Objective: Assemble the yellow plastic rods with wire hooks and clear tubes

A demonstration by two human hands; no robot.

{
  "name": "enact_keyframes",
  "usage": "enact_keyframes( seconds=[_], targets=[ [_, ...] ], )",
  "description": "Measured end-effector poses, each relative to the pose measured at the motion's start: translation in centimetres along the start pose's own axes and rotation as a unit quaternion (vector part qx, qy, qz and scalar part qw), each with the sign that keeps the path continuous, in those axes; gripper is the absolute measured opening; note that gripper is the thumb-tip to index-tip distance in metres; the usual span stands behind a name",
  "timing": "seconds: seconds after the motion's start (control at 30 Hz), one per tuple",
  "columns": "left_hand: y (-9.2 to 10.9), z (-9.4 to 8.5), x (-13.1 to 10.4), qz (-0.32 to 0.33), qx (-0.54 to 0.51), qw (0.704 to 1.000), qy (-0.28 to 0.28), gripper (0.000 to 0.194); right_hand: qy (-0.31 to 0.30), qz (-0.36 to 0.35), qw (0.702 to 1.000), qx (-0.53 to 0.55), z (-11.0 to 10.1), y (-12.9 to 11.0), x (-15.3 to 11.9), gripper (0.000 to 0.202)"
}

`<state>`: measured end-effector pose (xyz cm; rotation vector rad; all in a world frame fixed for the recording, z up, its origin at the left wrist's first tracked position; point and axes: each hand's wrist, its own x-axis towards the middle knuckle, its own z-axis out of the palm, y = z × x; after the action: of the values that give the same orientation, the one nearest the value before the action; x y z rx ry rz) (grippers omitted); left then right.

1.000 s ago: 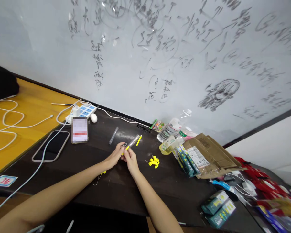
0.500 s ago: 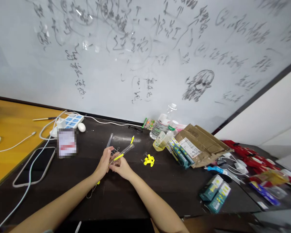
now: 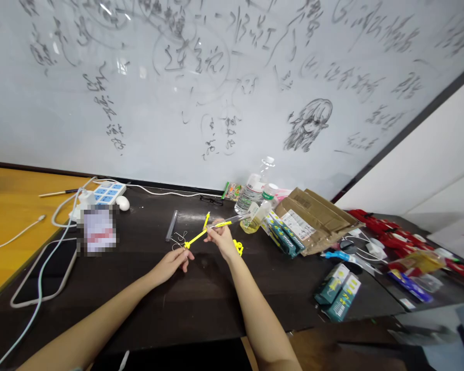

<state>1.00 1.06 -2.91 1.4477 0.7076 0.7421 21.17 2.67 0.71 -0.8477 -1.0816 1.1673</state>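
Note:
My left hand (image 3: 173, 263) pinches the knobbed end of a thin yellow plastic stick (image 3: 196, 238). The stick slants up to the right, its far part inside a clear tube (image 3: 238, 218). My right hand (image 3: 221, 241) is closed around the near end of that tube. Beyond my left hand, another clear tube (image 3: 172, 225) lies on the dark table, with a loop of thin pale string (image 3: 180, 238) beside my fingers. Another slim yellow piece (image 3: 206, 220) rests behind the stick. Small yellow parts (image 3: 238, 247) show partly behind my right wrist.
Two bottles, one a water bottle (image 3: 249, 193), stand at the back near teal boxes (image 3: 284, 238) and flattened cardboard (image 3: 313, 221). More teal boxes (image 3: 338, 292) lie at right. A power strip (image 3: 110, 194), white cables and a phone (image 3: 44, 273) are at left.
My hands have moved apart, the right one up and to the right with the tube. More of the yellow stick now shows outside the tube, between my hands. The view has shifted slightly.

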Motion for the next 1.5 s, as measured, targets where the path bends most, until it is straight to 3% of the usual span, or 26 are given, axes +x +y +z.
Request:
enact_keyframes(
  seconds=[0.33,0.57,0.77,1.0,1.17,1.33,1.5],
  targets=[
    [-0.4,0.4,0.1,-0.012,-0.076,0.997,-0.021,0.047,-0.049,0.037,0.998,0.006,0.2,-0.3,-0.5,0.04],
    [-0.1,0.5,-0.1,0.018,-0.005,0.999,-0.034,0.041,-0.086,0.08,0.992,0.041,0.5,-1.2,-1.0,0.032],
    [0.4,0.4,-0.4,0.045,0.002,0.998,-0.041,0.038,-0.16,0.125,0.979,0.037,1.9,-0.1,-1.7,0.032],
    [0.3,0.3,-0.4,0.064,-0.005,0.998,-0.025,0.032,-0.165,0.132,0.977,0.036,2.9,0.4,-2.2,0.031],
    [0.3,0.2,-0.3,0.071,0.003,0.997,0.0,0.027,-0.213,0.15,0.964,0.05,3.1,0.3,-2.6,0.027],
    [0.3,-0.2,-0.3,0.073,0.058,0.995,0.025,0.032,-0.205,0.158,0.962,0.089,3.5,0.8,-2.5,0.024],
    [0.5,0.1,-0.4,0.062,0.046,0.997,0.005,0.038,-0.193,0.152,0.967,0.062,3.5,1.0,-2.5,0.024]
  ],
)
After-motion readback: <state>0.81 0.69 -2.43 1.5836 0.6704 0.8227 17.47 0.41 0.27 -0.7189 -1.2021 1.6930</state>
